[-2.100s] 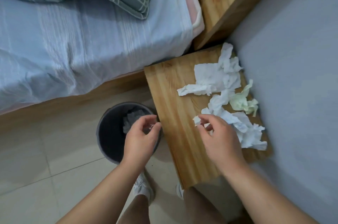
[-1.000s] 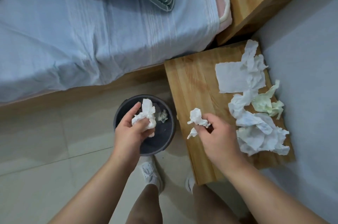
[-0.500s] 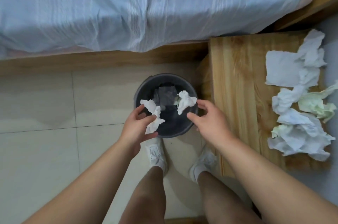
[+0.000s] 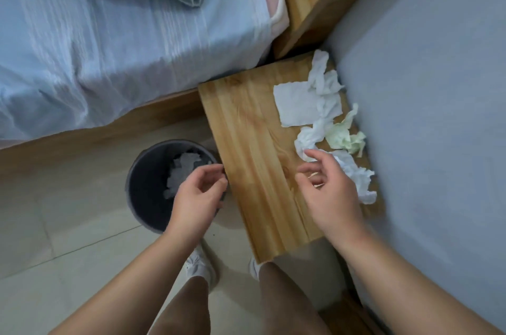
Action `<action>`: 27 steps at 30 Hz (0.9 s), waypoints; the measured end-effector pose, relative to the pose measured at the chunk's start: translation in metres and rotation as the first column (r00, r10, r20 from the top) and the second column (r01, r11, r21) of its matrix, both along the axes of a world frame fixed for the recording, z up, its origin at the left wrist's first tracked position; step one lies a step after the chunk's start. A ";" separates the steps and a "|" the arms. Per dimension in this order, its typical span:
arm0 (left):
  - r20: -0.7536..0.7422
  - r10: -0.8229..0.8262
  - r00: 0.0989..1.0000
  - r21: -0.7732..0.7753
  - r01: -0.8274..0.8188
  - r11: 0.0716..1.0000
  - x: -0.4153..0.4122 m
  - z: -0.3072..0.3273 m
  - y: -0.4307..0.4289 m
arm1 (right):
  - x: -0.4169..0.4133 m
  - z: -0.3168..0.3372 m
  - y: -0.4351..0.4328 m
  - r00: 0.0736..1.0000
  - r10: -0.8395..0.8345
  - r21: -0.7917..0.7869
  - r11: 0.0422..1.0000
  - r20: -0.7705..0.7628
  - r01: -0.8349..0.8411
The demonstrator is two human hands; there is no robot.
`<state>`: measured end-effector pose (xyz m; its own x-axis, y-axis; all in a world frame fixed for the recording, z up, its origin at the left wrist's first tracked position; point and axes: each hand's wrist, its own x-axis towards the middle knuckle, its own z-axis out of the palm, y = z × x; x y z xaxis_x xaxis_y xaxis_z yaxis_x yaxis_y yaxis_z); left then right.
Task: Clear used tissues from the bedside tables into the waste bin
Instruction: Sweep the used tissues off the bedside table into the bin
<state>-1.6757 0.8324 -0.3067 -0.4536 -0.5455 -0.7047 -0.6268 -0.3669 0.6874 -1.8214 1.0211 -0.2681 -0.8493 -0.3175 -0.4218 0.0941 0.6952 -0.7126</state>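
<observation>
- The left hand (image 4: 195, 195) hovers over the right rim of the bin (image 4: 142, 170), forearm reaching in from below. Its fingers (image 4: 212, 170) are loosely curled and hold nothing.
- The right hand (image 4: 331, 195) hangs above the surface (image 4: 246, 143), fingers spread and relaxed, with the index tip at (perhaps touching) a twisted white tissue (image 4: 309, 137).
- The other tissues (image 4: 306, 104) lie bunched along the surface's right edge, one of them pale green.
- The bin stands on the floor between the bed (image 4: 109, 47) and the surface, with white wads (image 4: 183, 167) inside.

Crumpled tissues (image 4: 306, 107) on table's (image 4: 246, 156) rt edge; bin (image 4: 143, 195) holds maybe 2 wads.
</observation>
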 end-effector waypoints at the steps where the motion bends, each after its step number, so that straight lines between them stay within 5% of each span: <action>1: -0.017 -0.078 0.997 -0.038 0.078 0.996 -0.016 0.004 0.009 | -0.009 0.004 0.012 0.998 -0.043 -0.002 0.999 -0.043 0.043; 7: 0.023 -0.457 0.889 -0.236 0.449 0.862 -0.100 0.002 0.055 | -0.043 0.000 0.080 0.983 -0.116 0.224 0.964 -0.140 0.146; 12: 0.156 -0.578 0.801 -0.462 0.576 0.674 -0.147 -0.017 0.080 | -0.045 -0.015 0.093 0.968 0.132 0.249 0.965 -0.212 -0.077; 16: 0.281 -0.678 0.679 -0.539 0.696 0.474 -0.170 -0.036 0.092 | -0.058 -0.032 0.076 0.955 0.276 0.241 0.939 -0.108 -0.244; 18: 0.271 -0.674 0.687 -0.504 0.698 0.509 -0.174 -0.041 0.092 | -0.065 -0.039 0.068 0.944 0.323 0.270 0.916 -0.058 -0.297; 23: -0.010 -0.353 0.935 -0.294 0.335 0.895 -0.164 -0.026 0.077 | -0.074 -0.041 0.058 0.941 0.330 0.310 0.905 -0.081 -0.291; 27: -0.129 -0.083 0.988 -0.123 0.067 0.990 -0.126 0.001 0.050 | -0.074 -0.020 0.051 0.947 0.257 0.267 0.943 -0.194 -0.201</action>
